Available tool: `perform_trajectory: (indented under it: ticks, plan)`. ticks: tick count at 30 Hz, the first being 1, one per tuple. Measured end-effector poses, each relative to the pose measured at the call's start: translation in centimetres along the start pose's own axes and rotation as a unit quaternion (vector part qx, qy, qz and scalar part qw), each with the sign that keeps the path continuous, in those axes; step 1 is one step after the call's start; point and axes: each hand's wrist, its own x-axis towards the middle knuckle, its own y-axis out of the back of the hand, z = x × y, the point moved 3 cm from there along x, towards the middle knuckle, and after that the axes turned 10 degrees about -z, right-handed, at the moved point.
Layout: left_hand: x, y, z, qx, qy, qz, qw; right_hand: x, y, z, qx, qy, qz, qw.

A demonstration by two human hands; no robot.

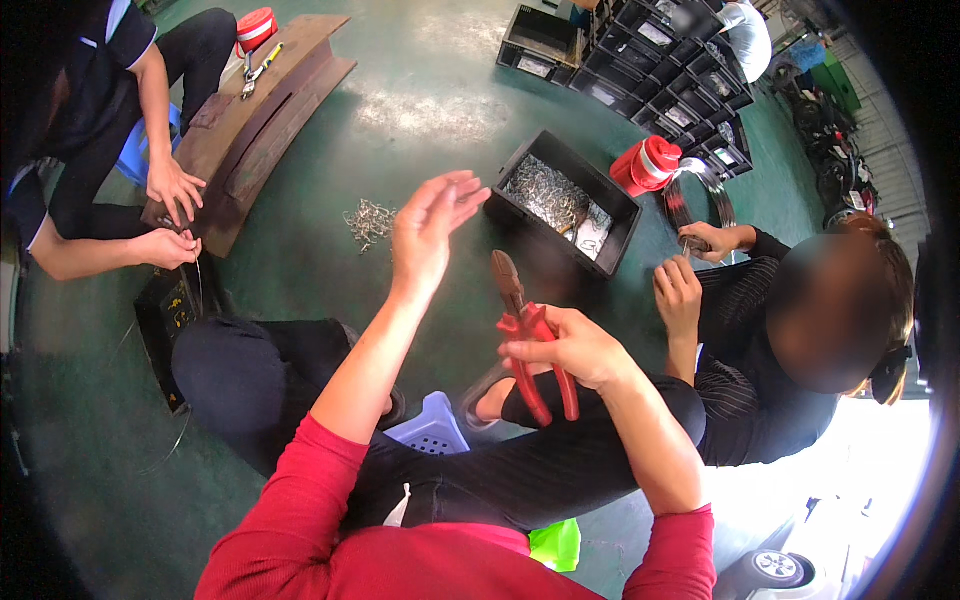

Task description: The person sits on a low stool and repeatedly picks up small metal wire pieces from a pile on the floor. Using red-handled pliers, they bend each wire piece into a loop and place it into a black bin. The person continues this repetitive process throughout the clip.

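Observation:
My right hand (572, 350) grips red-handled cutting pliers (527, 335) with the jaws pointing up and away. My left hand (430, 228) is raised over the green floor, fingers spread, holding nothing. Ahead of it lies a small heap of bent wire pieces (368, 220). A black plastic bin (615, 205) with a tangle of wire pieces inside stands just beyond the pliers. I sit on a low lilac stool (432, 428), legs in black trousers.
A person on the left presses both hands (170, 215) on a wooden jig board (265, 110). A person on the right works thin wire with both hands (690, 270) beside a wire coil (700, 195) and red container (645, 165). Stacked black crates (660, 50) stand behind.

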Motion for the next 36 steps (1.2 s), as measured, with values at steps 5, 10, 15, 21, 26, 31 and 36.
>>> perform_trajectory:
  ticks: [5,10,15,21,26,31,36]
  plan:
    - [0.1,1.3,-1.1,-0.025,0.017,0.005,1.0,-1.8,0.4,1.0,-0.061,0.039,-0.051,0.996]
    - [-0.4,0.3,-0.8,-0.073,0.005,-0.018,0.997,0.2,-0.8,3.4,-0.065,-0.037,-0.039,0.996]
    - [-0.1,0.1,0.3,-0.061,-0.008,-0.039,0.997,-0.8,0.7,0.0,-0.098,0.081,0.063,0.99]
    - [-0.8,-1.3,2.7,-0.036,-0.055,-0.088,0.994,-2.4,-1.8,-2.4,0.134,0.125,-0.049,0.982]
    - [-1.2,-2.3,4.0,-0.041,-0.096,-0.139,0.985,-3.3,-3.3,-2.2,0.19,0.138,-0.123,0.964]
    - [-1.6,-3.1,4.8,-0.049,-0.142,-0.171,0.974,-3.7,-4.0,-1.8,0.218,0.125,-0.123,0.96]
    - [-1.8,-3.3,5.1,-0.034,-0.145,-0.166,0.975,-3.9,-4.3,-1.8,0.233,0.124,-0.147,0.953]
